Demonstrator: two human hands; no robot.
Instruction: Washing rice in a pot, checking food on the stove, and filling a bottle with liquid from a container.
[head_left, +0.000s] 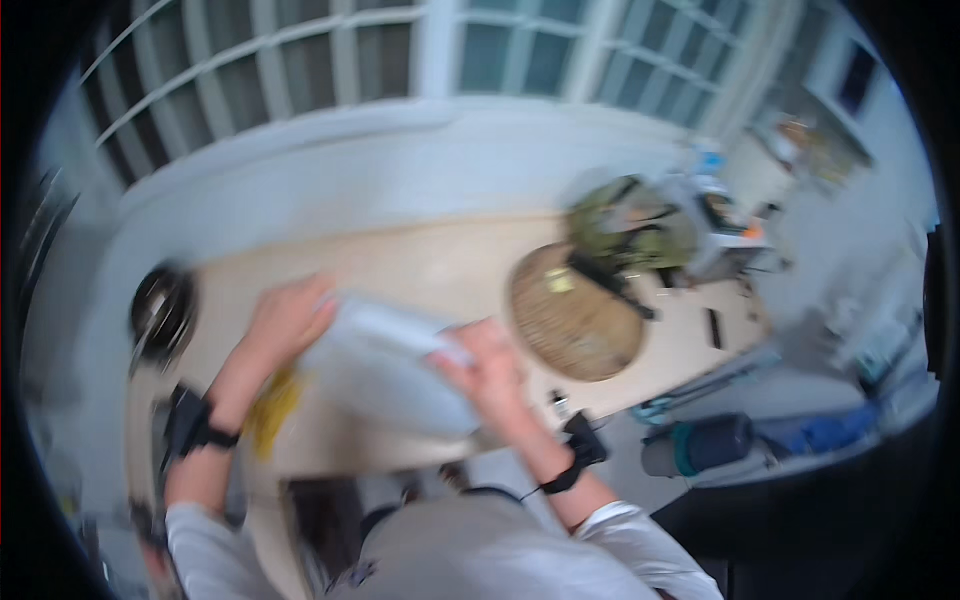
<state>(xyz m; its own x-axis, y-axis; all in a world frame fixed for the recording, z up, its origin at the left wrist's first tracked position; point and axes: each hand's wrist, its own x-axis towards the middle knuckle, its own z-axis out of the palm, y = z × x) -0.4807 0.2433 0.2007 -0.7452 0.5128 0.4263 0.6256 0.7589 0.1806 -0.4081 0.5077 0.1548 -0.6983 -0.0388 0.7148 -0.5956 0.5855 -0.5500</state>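
Note:
Stretched between my two hands is a translucent whitish plastic bag or sheet (390, 375), blurred by motion. My left hand (289, 319) grips its upper left corner. My right hand (487, 367) pinches the same top edge farther right. The plastic hangs down over the pale tabletop (420, 255). Close to my left wrist lies a yellow item (274, 412), too blurred to name. Both wrists wear black strapped devices.
Right of my hands is a round woven mat (577, 337) carrying a small yellow piece (559, 280) and a long black object (611, 285). Behind it slumps a green bag (630, 232). A glossy black round object (161, 311) stands at the left edge, and a dark slim object (715, 328) lies right.

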